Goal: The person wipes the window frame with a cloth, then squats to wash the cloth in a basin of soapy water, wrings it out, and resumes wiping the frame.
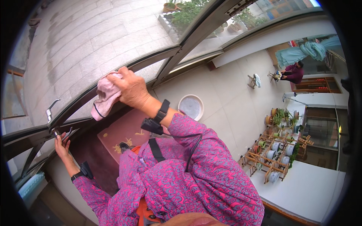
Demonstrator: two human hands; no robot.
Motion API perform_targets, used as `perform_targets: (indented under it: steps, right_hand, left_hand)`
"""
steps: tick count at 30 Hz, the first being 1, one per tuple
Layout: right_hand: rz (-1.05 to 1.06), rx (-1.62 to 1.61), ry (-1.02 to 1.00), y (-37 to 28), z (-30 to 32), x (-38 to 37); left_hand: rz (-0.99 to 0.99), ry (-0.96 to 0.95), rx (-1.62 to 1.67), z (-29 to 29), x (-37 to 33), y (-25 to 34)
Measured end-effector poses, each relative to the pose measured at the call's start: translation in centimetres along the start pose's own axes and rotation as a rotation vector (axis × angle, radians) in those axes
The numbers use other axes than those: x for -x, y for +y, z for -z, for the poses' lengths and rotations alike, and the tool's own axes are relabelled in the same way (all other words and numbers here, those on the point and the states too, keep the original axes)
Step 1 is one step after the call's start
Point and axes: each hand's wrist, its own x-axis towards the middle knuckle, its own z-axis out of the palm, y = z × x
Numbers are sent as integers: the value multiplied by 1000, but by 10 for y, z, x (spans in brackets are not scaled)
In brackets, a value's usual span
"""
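Note:
My right hand (132, 89) is closed on a pink cloth (106, 94) and presses it to the dark metal frame (85, 95) of a glass door. Part of the cloth hangs down from my fingers. Lower on the left, my left hand (63, 147) has its fingers at the silver door handle (67, 133) and grips it by the door's edge. A second handle (49, 113) shows on the far side of the glass.
A dark red mat (113, 137) lies by my feet. On the tiled floor stands a white basin (191, 107). Wooden plant stands (266, 154) with several pots are at the right. Farther back, a person (294, 72) sits near a small stool (253, 81).

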Motion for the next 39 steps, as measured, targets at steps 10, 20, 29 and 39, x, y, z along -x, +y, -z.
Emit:
perform_targets:
  steps: [10, 20, 29, 39]
  right_hand:
    - [-480, 438, 87, 139, 113, 19]
    - [-316, 234, 54, 87, 46, 31]
    - [-197, -28, 202, 73, 58, 22]
    - [-458, 461, 180, 97, 66, 10]
  left_hand:
    - [12, -8, -19, 8, -15, -11]
    - [-26, -57, 17, -3, 12, 5]
    - [-11, -20, -31, -18, 29, 21]
    - [-67, -15, -21, -26, 36, 26]
